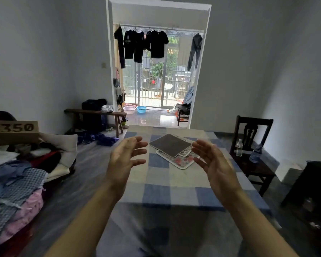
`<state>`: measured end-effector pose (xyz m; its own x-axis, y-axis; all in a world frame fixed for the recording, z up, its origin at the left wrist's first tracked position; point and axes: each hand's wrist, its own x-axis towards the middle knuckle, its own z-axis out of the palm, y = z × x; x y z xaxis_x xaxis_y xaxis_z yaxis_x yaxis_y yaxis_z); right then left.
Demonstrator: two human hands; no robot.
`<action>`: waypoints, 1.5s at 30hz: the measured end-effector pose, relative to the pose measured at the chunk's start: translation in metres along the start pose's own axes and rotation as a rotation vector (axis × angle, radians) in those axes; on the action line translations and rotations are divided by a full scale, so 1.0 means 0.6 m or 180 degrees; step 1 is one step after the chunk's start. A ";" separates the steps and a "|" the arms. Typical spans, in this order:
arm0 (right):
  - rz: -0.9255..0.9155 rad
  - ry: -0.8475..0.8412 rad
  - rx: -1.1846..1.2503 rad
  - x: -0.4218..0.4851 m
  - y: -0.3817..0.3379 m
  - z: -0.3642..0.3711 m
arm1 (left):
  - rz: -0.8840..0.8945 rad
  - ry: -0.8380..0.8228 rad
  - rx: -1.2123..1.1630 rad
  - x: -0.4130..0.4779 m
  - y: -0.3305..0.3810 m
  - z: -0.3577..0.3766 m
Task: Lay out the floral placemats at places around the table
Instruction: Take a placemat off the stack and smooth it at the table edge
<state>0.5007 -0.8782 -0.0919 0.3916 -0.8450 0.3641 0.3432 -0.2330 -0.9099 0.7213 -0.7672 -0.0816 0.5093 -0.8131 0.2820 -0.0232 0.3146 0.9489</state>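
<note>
A loose stack of placemats lies on the far half of the table [156, 193], which has a blue and white checked cloth. The top placemat [170, 145] shows its plain grey side. Under it a floral placemat [182, 161] with pink flowers sticks out toward me, and another pale one [183, 139] peeks out behind. My left hand [125, 160] hovers open to the left of the stack, palm turned inward. My right hand [213, 164] hovers open to its right, palm facing the left hand. Neither hand touches the mats.
A dark wooden chair [252, 145] with two water bottles [239, 147] on its seat stands at the table's right. A dark cabinet [311, 191] sits further right. Piled clothes [17, 179] and a cardboard box [14, 131] lie left. A bench [96, 115] stands near the balcony doorway.
</note>
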 end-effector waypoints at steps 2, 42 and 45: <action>0.0055 -0.0006 -0.0029 0.037 0.031 -0.001 | -0.0051 -0.0008 0.0034 0.044 -0.029 0.000; 0.0890 0.0860 -0.0655 0.697 0.458 -0.220 | -0.1005 -0.0302 0.0040 0.763 -0.534 0.184; 0.0981 0.0797 -0.0687 0.725 0.495 -0.236 | -0.1071 -0.0277 0.0166 0.792 -0.568 0.196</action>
<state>0.6522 -1.3834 -0.2321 0.2200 -0.9749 0.0347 0.0466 -0.0250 -0.9986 0.8698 -1.3184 -0.2543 0.4208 -0.9063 -0.0390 0.0884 -0.0018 0.9961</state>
